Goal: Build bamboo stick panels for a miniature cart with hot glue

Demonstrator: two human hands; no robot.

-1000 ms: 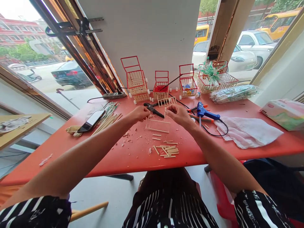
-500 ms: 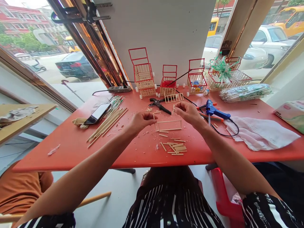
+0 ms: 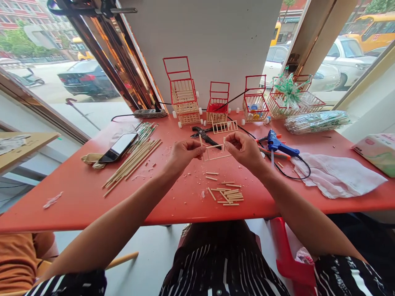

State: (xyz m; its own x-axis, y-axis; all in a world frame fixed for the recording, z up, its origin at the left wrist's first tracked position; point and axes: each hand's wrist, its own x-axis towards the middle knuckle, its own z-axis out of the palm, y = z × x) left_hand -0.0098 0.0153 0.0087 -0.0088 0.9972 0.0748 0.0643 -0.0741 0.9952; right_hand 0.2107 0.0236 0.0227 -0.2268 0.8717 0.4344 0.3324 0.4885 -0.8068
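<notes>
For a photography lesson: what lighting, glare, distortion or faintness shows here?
In the head view: daylight leaves the street pale; the phone shows a whitish sheen; the left window frame leans outward at its top; the stick frame looks faint, its corners hard to make out.

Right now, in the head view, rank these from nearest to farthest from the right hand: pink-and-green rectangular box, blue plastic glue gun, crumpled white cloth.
1. Blue plastic glue gun, just right of the right hand.
2. Crumpled white cloth, farther right.
3. Pink-and-green box, at the far right.
</notes>
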